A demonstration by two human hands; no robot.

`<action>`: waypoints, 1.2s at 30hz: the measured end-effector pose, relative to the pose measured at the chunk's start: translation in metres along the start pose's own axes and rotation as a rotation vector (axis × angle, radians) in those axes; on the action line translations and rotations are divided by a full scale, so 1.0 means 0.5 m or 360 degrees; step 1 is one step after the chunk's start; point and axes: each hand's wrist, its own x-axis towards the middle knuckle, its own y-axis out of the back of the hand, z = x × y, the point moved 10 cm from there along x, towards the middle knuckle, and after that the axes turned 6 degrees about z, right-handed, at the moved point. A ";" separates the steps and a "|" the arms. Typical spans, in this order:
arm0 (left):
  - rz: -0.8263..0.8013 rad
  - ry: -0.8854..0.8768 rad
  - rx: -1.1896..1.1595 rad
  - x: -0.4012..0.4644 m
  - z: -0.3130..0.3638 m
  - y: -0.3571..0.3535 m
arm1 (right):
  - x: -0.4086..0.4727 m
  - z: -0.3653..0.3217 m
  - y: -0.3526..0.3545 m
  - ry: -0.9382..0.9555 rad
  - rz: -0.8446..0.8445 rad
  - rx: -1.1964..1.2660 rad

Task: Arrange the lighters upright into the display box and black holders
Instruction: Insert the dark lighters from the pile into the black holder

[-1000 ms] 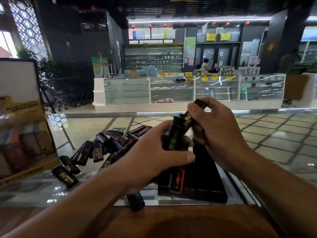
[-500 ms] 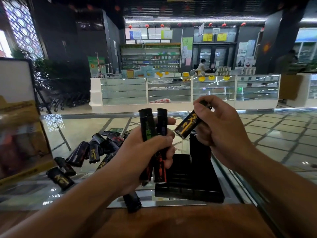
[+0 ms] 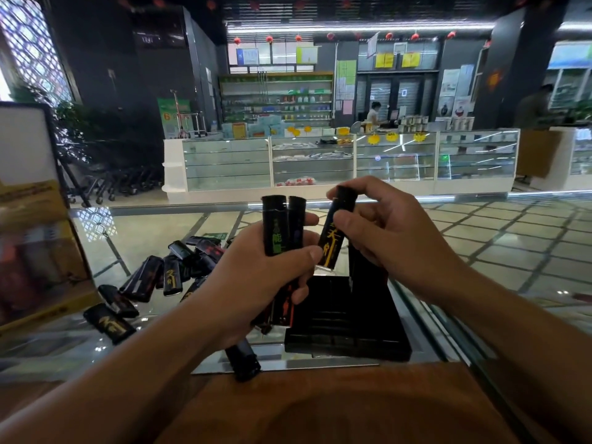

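My left hand [image 3: 256,283] grips a bunch of black lighters [image 3: 282,225] upright above the counter; their green and purple prints face me. My right hand [image 3: 390,238] pinches one black lighter with gold print [image 3: 336,232], tilted, its lower end touching my left thumb. Below both hands stands a black holder [image 3: 349,328], its slots dark and hard to read. A pile of loose black lighters [image 3: 173,270] lies to the left on the glass. The yellow display box [image 3: 38,251] stands blurred at the far left.
One lighter [image 3: 243,360] lies at the glass counter's near edge [image 3: 288,366], where a wooden surface [image 3: 336,411] begins. Two more lighters [image 3: 110,318] lie apart at the left. A white sign board [image 3: 25,142] stands behind the display box.
My left hand raised its bunch of lighters from the holder to chest height. My right hand brought the gold-printed lighter down and left until it meets the bunch.
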 end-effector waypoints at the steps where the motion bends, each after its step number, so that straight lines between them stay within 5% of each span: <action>1: 0.0003 -0.0013 0.0023 0.000 0.001 0.001 | 0.001 -0.001 0.001 0.0008 -0.0013 -0.0017; 14: 0.0120 -0.0249 0.0815 0.005 0.041 0.070 | 0.018 0.001 0.127 0.0026 0.0341 -0.0277; 18: -0.0147 -0.0383 0.1209 -0.003 0.046 0.045 | 0.015 -0.010 0.129 0.0108 0.0376 -0.0368; 22: -0.0558 -0.0223 0.1502 -0.019 -0.012 0.006 | 0.007 -0.019 0.113 0.0209 0.0391 -0.0551; 25: -0.0536 -0.0268 0.1858 -0.017 -0.024 0.007 | 0.003 -0.026 0.068 0.0331 0.0306 -0.0780; 36: -0.0434 -0.0349 0.1848 -0.013 -0.008 0.007 | 0.007 0.016 -0.014 0.0448 -0.0003 -0.1380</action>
